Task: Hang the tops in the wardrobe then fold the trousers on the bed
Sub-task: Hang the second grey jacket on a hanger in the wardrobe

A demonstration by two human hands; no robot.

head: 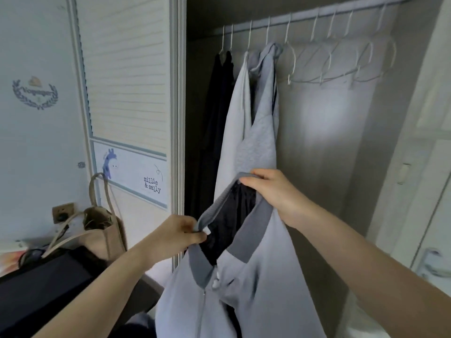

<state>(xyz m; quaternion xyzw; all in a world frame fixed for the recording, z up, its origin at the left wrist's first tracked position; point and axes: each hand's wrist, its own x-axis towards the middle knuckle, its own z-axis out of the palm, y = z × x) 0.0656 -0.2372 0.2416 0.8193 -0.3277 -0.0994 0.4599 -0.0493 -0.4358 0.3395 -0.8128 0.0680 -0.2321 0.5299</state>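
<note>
I hold a light grey zip-up top (263, 284) with a darker grey collar and dark lining in front of the open wardrobe (324, 142). My left hand (178, 234) pinches the collar's left side. My right hand (273, 191) grips the collar's far edge, so the neck is spread wide. On the rail (317, 17) hang a dark garment (219, 113), a pale grey top (238, 118) and a grey hooded top (264, 113). Several bare white hangers (341, 62) hang to their right.
A louvred wardrobe door (127, 81) with stickers stands at the left. Below it a beige tote bag (102, 228) sits beside a dark item (44, 289). A white door with a handle (432, 264) is at the right edge.
</note>
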